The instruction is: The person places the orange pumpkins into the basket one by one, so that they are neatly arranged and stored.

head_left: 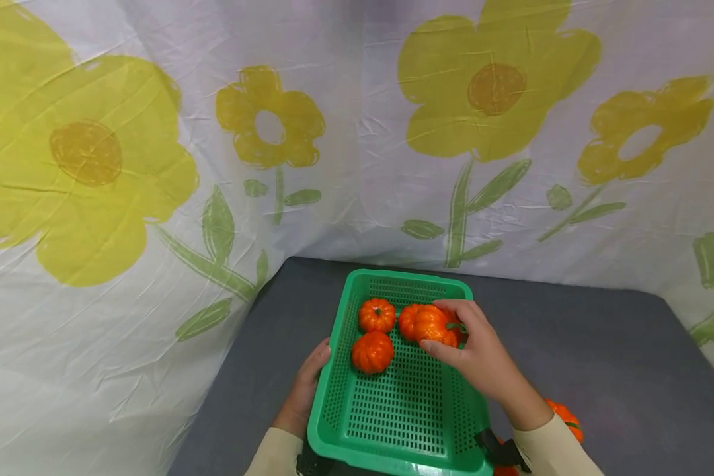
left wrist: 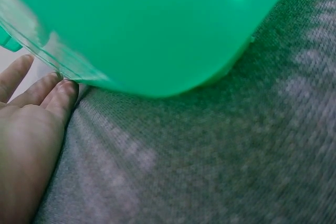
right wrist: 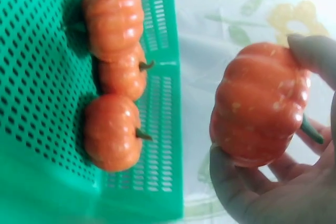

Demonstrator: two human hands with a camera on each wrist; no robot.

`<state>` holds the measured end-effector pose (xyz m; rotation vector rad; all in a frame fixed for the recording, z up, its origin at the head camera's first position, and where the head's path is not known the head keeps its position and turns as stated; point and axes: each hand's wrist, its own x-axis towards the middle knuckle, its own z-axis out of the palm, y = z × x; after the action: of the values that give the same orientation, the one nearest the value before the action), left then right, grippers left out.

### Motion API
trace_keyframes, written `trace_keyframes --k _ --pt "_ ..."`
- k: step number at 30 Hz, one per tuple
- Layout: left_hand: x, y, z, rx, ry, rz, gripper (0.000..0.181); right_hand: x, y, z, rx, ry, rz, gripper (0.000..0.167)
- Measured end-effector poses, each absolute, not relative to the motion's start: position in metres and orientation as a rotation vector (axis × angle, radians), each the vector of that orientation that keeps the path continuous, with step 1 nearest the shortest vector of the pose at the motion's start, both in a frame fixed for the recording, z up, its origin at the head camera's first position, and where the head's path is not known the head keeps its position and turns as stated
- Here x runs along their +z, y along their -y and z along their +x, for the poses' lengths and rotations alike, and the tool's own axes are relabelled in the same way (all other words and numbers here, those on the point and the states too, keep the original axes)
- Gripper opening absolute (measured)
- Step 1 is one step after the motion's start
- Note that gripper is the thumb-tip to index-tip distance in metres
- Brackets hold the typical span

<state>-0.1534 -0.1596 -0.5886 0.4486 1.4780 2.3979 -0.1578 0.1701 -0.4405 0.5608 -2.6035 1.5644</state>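
A green perforated basket (head_left: 393, 456) holds several small orange pumpkins, among them one at the back left (head_left: 377, 315) and one in front of it (head_left: 372, 352). My right hand (head_left: 482, 354) grips another pumpkin (head_left: 433, 325) by its sides over the basket's right part; in the right wrist view this pumpkin (right wrist: 260, 103) has a green stem toward the palm of the hand (right wrist: 283, 192). Against the basket's left outer side rests my left hand (head_left: 306, 387). In the left wrist view the fingers of that hand (left wrist: 31, 124) lie extended at the basket's wall (left wrist: 147, 35).
On the grey table (head_left: 571, 350), another orange pumpkin (head_left: 565, 420) lies right of the basket, partly behind the right sleeve. More orange shows at the basket's lower right corner (head_left: 504, 470). A white cloth with yellow flowers (head_left: 345, 132) hangs behind the table.
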Motion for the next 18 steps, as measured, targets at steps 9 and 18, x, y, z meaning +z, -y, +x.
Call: trace_keyframes --k 9,18 --pt "-0.586 0.159 -0.153 2.405 -1.491 0.424 0.063 -0.451 -0.159 -0.173 1.637 2.654 0.557 0.063" --pt "-0.589 0.160 -0.153 2.414 -1.462 0.427 0.061 -0.467 -0.143 -0.186 1.639 2.727 0.567 0.061"
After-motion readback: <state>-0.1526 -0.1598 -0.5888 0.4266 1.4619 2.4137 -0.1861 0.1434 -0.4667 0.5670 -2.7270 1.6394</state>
